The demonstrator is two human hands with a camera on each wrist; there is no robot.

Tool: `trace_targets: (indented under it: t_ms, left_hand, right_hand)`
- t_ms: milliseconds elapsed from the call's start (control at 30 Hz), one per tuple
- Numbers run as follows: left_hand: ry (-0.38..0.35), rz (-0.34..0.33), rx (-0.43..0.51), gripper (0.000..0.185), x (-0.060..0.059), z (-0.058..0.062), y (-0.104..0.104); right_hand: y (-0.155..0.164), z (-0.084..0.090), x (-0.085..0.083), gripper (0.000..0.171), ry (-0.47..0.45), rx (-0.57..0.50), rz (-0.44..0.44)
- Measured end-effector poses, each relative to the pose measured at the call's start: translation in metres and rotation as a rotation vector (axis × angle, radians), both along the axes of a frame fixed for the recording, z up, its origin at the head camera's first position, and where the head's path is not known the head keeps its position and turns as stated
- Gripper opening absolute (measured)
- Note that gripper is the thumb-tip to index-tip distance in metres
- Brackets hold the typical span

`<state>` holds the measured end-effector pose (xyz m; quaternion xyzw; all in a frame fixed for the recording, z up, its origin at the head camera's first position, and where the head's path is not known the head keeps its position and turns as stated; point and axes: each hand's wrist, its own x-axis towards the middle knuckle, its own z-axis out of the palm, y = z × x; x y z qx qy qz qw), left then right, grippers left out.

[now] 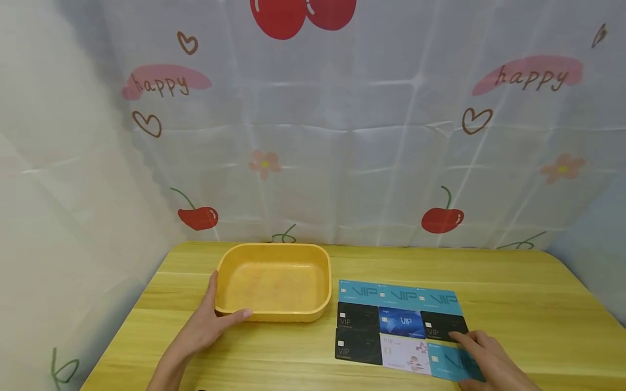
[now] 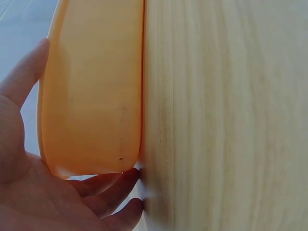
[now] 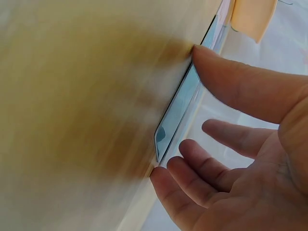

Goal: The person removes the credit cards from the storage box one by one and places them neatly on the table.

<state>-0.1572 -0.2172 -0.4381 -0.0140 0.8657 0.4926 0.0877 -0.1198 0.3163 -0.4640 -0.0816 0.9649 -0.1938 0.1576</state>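
A yellow plastic basin (image 1: 274,316) sits on the left part of the table. My left hand (image 1: 202,326) holds its near left corner, thumb on the front rim and fingers along the left side. To the right, VIP cards lie flat in three rows: teal cards (image 1: 401,295) at the back, then a blue card (image 1: 402,323) between black ones, then a black card (image 1: 358,346), a pale floral card (image 1: 405,354) and a teal card (image 1: 452,361). My right hand (image 1: 489,361) is spread over that last card, thumb at its near edge, a fingertip over the black card (image 1: 442,325) behind.
The table (image 1: 274,361) has a light wood-grain top. Behind it hangs a pale curtain (image 1: 332,179) printed with cherries, hearts and flowers. Another pale sheet (image 1: 63,190) hangs along the left side.
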Motion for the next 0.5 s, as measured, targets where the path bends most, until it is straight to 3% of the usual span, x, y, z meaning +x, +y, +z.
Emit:
trace_targets:
  t_ms: [133, 500]
  left_hand:
    - [-0.002, -0.001, -0.004, 0.122, 0.0002, -0.0002, -0.0010]
    - [0.013, -0.009, 0.005, 0.122, -0.0003, -0.0006, -0.0010]
  right_hand:
    - [-0.0023, 0.0012, 0.0010, 0.080, -0.008, 0.010, -0.015]
    - [0.0025, -0.0012, -0.0009, 0.066, 0.034, 0.052, 0.005]
